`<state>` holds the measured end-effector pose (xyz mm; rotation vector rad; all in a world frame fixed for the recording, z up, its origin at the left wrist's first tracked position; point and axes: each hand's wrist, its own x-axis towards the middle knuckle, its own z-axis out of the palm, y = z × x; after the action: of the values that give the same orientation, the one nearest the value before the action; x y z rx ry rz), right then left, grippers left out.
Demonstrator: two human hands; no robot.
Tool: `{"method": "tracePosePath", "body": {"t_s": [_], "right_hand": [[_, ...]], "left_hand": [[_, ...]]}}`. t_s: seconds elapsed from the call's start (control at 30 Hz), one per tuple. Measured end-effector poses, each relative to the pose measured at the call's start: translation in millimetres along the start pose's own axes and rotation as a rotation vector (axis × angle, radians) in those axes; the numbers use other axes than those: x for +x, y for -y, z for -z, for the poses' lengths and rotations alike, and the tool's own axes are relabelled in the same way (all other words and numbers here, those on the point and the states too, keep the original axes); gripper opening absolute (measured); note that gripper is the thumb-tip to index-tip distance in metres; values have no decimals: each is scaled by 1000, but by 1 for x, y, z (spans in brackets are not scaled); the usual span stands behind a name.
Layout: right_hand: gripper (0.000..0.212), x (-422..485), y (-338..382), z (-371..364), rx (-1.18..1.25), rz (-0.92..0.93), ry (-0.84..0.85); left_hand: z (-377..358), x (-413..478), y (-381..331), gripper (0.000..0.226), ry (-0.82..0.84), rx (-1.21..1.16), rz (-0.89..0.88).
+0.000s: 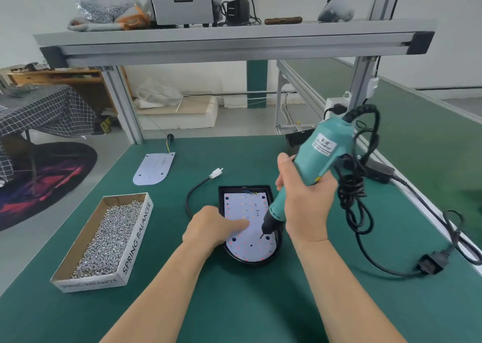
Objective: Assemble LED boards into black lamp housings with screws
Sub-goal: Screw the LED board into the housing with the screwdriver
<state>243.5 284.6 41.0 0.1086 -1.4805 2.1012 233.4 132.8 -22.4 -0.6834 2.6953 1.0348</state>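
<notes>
Both forearms reach forward over the green bench mat [260, 306]. The left hand [211, 226] presses an extended index finger on the white LED board [250, 250] seated in the black oval lamp housing [250, 263]. The right hand [307, 201] grips the teal electric screwdriver [322, 147], tilted, with its bit on the board. A cardboard box of silver screws [135, 243] lies to the left; a second white LED board [154, 169] lies beyond it, below the aluminium-frame shelf [234, 42].

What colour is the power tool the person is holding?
The screwdriver is teal green with a black nose, clear in the head view.

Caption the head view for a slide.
Right hand holds a teal electric screwdriver, bit down on the LED board seated in the black lamp housing; left hand presses the board.
</notes>
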Motion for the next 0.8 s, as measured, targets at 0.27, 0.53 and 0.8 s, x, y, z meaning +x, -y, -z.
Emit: {"method": "tracePosePath", "body": {"t_s": [0.27, 0.53, 0.8], "right_hand": [[51, -9, -20, -9, -61, 3, 51], [49, -7, -24, -9, -90, 34, 69], [50, -6, -26, -11, -110, 33, 113]], "left_hand": [[-6, 9, -1, 55, 20, -8, 37], [-10, 15, 3, 53, 14, -13, 16], [-11, 17, 4, 50, 4, 5, 16]]}}
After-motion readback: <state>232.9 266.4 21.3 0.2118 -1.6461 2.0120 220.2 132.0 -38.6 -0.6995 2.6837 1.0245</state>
